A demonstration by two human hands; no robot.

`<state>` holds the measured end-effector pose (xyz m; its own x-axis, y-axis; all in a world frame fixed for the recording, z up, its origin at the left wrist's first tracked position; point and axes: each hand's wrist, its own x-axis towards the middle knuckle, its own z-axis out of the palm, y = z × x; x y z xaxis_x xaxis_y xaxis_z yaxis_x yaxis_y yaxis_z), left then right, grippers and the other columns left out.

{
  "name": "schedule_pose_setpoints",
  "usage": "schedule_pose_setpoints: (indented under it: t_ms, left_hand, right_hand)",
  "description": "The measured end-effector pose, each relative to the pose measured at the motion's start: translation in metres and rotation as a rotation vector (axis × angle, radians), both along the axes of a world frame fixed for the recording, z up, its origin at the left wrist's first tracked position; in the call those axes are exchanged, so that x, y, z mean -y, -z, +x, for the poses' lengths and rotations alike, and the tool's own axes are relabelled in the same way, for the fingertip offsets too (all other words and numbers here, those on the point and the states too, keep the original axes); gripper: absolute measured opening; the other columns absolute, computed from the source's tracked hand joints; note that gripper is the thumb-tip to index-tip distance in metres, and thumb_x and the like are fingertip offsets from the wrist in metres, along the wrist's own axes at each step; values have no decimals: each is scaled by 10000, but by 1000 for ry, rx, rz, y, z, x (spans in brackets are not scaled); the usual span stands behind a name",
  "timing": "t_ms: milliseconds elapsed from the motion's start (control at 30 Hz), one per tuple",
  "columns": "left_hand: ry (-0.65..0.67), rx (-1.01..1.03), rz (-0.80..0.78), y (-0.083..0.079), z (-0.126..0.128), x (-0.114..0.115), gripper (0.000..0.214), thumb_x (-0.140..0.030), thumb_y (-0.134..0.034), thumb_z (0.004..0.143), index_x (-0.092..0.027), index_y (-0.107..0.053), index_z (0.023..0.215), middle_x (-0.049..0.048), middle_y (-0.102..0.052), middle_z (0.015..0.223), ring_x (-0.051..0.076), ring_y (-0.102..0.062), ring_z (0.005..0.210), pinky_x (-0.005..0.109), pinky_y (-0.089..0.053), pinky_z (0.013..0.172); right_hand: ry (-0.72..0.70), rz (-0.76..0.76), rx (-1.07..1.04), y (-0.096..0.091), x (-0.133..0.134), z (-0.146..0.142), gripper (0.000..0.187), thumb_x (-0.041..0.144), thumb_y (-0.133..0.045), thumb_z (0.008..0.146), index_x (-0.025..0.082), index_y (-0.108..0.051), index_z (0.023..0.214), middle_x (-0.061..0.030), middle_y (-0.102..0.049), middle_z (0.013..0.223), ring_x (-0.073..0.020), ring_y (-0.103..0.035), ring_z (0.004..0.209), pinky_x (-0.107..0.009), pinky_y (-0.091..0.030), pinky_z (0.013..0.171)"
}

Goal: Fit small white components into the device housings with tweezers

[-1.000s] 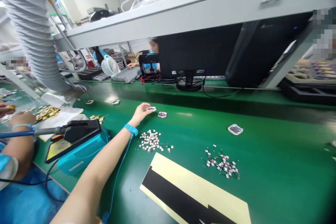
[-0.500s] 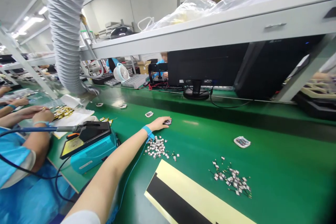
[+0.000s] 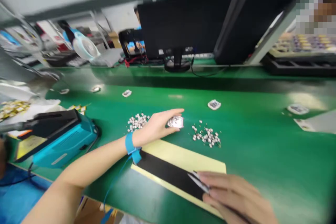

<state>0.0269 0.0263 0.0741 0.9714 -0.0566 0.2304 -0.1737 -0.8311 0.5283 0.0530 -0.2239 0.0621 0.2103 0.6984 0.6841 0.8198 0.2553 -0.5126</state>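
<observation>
My left hand (image 3: 154, 126), with a blue wrist strap (image 3: 129, 142), grips a small white-rimmed electronic part (image 3: 175, 121) between thumb and fingers, above the green bench. At the lower right my right hand (image 3: 233, 196), somewhat blurred, is closed on a pair of tweezers (image 3: 198, 182). The tweezer tips are a little apart and point left over a pale yellow sheet (image 3: 189, 154) with a black strip (image 3: 168, 171). Small square components with short leads lie in two piles: one pile (image 3: 137, 121) beside my left wrist, another pile (image 3: 208, 136) right of the held part.
Similar white-rimmed parts (image 3: 214, 104) are spaced along the bench (image 3: 262, 147). A teal soldering station (image 3: 65, 143) stands at left, near yellow pieces (image 3: 15, 106). Behind are a monitor (image 3: 183, 24) and a small fan (image 3: 85, 47). A white sheet (image 3: 319, 121) lies at right.
The view has tipped down and turned right. My left hand has drawn back toward me with the part still in it. My right hand with the tweezers has come into view.
</observation>
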Motion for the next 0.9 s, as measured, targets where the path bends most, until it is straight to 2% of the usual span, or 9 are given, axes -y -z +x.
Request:
schedule_pose_setpoints:
  t_ms: [100, 167, 267, 367, 567, 767, 900]
  left_hand:
    - [261, -41, -104, 9, -27, 42, 485, -202, -507, 803, -210, -328, 1254, 63, -539, 1155, 163, -542, 1013, 268, -455, 855]
    - [305, -91, -187, 22, -41, 59, 488, -205, -513, 796, -196, -325, 1246, 82, -547, 1132, 168, -559, 978, 271, -479, 819]
    - [209, -120, -313, 42, -51, 68, 483, -247, -603, 733, -185, -395, 1164, 89, -564, 1093, 190, -572, 962, 301, -497, 811]
    - [135, -97, -428, 52, -52, 68, 494, -267, -636, 706, -188, -410, 1139, 80, -584, 1053, 178, -603, 903, 294, -519, 781]
    - [104, 31, -496, 48, -53, 66, 468, -269, -660, 689, -170, -445, 1093, 82, -605, 1013, 145, -630, 828, 234, -548, 719]
    - [89, 106, -438, 44, -55, 65, 429, -266, -664, 686, -135, -496, 1059, 85, -635, 975, 119, -635, 774, 185, -546, 699]
    - [86, 130, -446, 43, -54, 65, 412, -251, -657, 695, -135, -503, 1058, 84, -630, 997, 117, -629, 807, 176, -545, 702]
  right_hand:
    - [110, 18, -211, -1, -3, 3, 269, 59, -626, 703, 204, -541, 913, -52, -651, 892, -163, -632, 808, -222, -546, 699]
    - [129, 36, -341, 0, -4, 6, 285, 41, -627, 699, 205, -546, 917, -47, -644, 889, -164, -622, 826, -253, -540, 716]
    - [91, -64, -542, 0, -6, 13, 263, 36, -620, 707, 205, -560, 899, -33, -637, 871, -155, -607, 841, -277, -528, 733]
    - [72, -208, -682, -1, -8, 18, 179, 75, -627, 719, 188, -566, 843, -26, -634, 852, -135, -612, 809, -253, -530, 716]
    - [43, -263, -745, 1, -12, 14, 167, 104, -624, 733, 188, -553, 858, -24, -629, 866, -133, -615, 813, -246, -538, 709]
    - [89, -131, -636, 6, -11, 8, 227, 41, -618, 715, 197, -565, 870, -36, -632, 858, -156, -603, 824, -289, -531, 709]
    - [139, -120, -547, 5, -11, 7, 240, 18, -609, 712, 189, -561, 872, -52, -632, 857, -166, -608, 807, -295, -535, 678]
